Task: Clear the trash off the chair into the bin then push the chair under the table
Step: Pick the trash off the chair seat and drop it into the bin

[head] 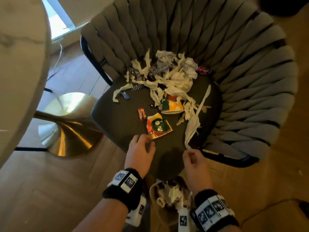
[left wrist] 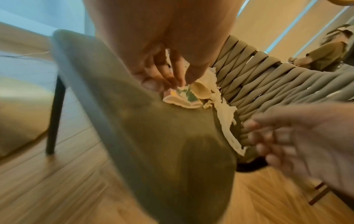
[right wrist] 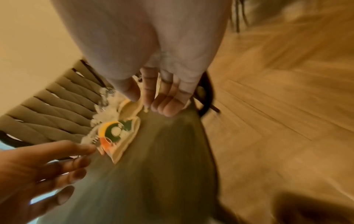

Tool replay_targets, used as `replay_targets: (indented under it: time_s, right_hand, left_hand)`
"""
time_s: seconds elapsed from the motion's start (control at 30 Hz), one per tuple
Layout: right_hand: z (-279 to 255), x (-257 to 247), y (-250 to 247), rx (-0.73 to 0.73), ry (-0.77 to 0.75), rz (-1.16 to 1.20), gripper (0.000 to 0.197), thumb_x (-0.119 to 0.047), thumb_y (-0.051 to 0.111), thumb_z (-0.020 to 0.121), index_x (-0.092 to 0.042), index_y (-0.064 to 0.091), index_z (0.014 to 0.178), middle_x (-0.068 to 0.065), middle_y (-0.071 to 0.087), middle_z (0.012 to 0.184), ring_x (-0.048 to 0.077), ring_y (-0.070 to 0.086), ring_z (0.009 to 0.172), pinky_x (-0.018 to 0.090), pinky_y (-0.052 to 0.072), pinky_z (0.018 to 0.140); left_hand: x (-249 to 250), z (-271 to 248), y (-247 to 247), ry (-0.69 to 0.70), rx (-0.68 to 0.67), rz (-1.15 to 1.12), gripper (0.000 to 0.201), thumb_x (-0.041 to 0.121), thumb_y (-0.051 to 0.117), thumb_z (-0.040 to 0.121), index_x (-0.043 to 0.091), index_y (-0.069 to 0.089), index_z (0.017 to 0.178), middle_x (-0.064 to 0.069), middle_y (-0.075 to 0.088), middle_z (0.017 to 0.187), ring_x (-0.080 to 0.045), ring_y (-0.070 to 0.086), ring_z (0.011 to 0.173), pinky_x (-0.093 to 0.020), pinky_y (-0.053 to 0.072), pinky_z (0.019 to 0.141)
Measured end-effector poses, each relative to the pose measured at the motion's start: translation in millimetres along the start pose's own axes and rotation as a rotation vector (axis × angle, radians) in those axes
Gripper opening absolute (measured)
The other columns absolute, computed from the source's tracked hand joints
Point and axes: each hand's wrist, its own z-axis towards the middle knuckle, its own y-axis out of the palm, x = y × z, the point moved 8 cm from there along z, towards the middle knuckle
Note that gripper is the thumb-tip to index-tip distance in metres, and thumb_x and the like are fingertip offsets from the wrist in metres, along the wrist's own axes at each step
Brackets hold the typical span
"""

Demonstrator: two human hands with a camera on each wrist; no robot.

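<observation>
The chair has a dark seat and a woven grey back. Trash lies on it: a pile of torn white tissue, a flattened colourful paper cup piece, a second cup piece, a long white strip and small wrappers. My left hand reaches over the seat's front, fingers spread, with its fingertips touching the near cup piece. My right hand hovers relaxed and empty at the near end of the white strip. The bin stands below my wrists and holds tissue.
A pale round table with a gold pedestal base stands to the left of the chair. A red wrapper and a blue one lie on the seat's left part. Wood floor surrounds the chair.
</observation>
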Motion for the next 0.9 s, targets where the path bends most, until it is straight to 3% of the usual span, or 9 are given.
replay_targets:
  time_s: [0.1,0.2,0.27,0.37,0.5,0.6,0.73,0.8,0.9]
  right_hand:
    - [55.5,-52.0,-10.8,0.194,-0.117,-0.171,0.055,-0.027,0.064,0.09,-0.037,0.037,0.136,0.004,0.036,0.137,0.023,0.05,0.117,0.039,0.052,0.089]
    - [105.1,-64.8,1.9,0.177,-0.101,-0.346,0.072,-0.023,0.064,0.089,-0.044,0.024,0.145,0.014,0.032,0.14,0.034,0.05,0.116,0.045,0.049,0.095]
    - [122.4,-60.5,14.2,0.115,-0.068,-0.446,0.054,-0.018,0.053,0.096,-0.036,0.036,0.143,0.013,0.041,0.135,0.033,0.052,0.116,0.041,0.047,0.093]
    - [120.4,-65.8,5.1,0.21,-0.097,-0.452,0.027,-0.021,0.044,0.1,-0.016,0.058,0.123,0.011,0.054,0.123,0.027,0.056,0.108,0.032,0.043,0.082]
    - [101.5,-74.9,-18.0,0.344,-0.164,-0.24,0.036,-0.037,0.039,0.101,-0.012,0.064,0.097,0.008,0.059,0.095,0.021,0.057,0.084,0.035,0.046,0.074]
    - [116.7,-83.0,-28.1,0.414,-0.167,-0.23,0.041,-0.045,0.044,0.097,-0.012,0.063,0.082,0.011,0.056,0.099,0.021,0.055,0.084,0.032,0.042,0.081]
    - [167.2,-87.5,-27.2,0.445,0.036,-0.289,0.059,-0.05,0.06,0.087,-0.007,0.049,0.126,0.017,0.038,0.137,0.034,0.044,0.121,0.043,0.043,0.097]
    - [182.7,-92.2,-19.1,0.425,0.082,-0.33,0.068,-0.041,0.067,0.085,-0.009,0.036,0.137,0.018,0.031,0.143,0.04,0.039,0.127,0.048,0.043,0.097]
    - [195.4,-97.4,1.1,0.346,-0.005,-0.514,0.059,-0.019,0.056,0.091,-0.008,0.028,0.142,0.022,0.033,0.144,0.042,0.038,0.127,0.05,0.039,0.1]
  left_hand:
    - [19.9,55.3,-3.1,0.001,0.049,0.108,0.072,0.048,0.069,0.084,0.03,0.034,0.143,-0.003,0.032,0.143,-0.027,0.034,0.13,-0.042,0.04,0.105]
    - [24.8,91.4,14.9,-0.034,-0.068,0.281,0.096,0.053,0.076,0.076,0.031,0.019,0.151,-0.01,0.018,0.156,-0.036,0.024,0.139,-0.05,0.037,0.108]
    - [19.5,99.9,23.8,-0.022,-0.118,0.331,0.091,0.05,0.077,0.076,0.031,0.025,0.148,-0.01,0.022,0.154,-0.034,0.028,0.137,-0.049,0.04,0.105]
    - [3.9,99.8,25.2,-0.046,-0.151,0.183,0.075,0.047,0.08,0.074,0.03,0.042,0.137,-0.006,0.033,0.141,-0.027,0.041,0.127,-0.042,0.046,0.103]
    - [0.0,93.0,2.7,0.041,-0.071,0.094,0.064,0.05,0.077,0.075,0.024,0.054,0.128,0.001,0.037,0.128,-0.015,0.044,0.114,-0.034,0.048,0.099]
    - [1.2,98.0,-22.1,0.101,0.058,0.171,0.061,0.058,0.074,0.074,0.023,0.059,0.123,-0.001,0.034,0.134,-0.021,0.033,0.122,-0.036,0.04,0.104]
    - [0.6,125.0,-18.2,0.058,-0.041,0.26,0.059,0.056,0.072,0.078,0.024,0.057,0.126,-0.005,0.025,0.148,-0.032,0.027,0.134,-0.045,0.035,0.109]
    - [5.1,133.4,-12.2,0.086,-0.074,0.294,0.052,0.048,0.072,0.082,0.024,0.056,0.125,-0.004,0.029,0.142,-0.029,0.033,0.129,-0.039,0.038,0.106]
    - [3.0,138.5,-7.4,0.073,-0.09,0.258,0.049,0.04,0.072,0.084,0.026,0.052,0.126,-0.003,0.035,0.137,-0.026,0.037,0.126,-0.037,0.039,0.103]
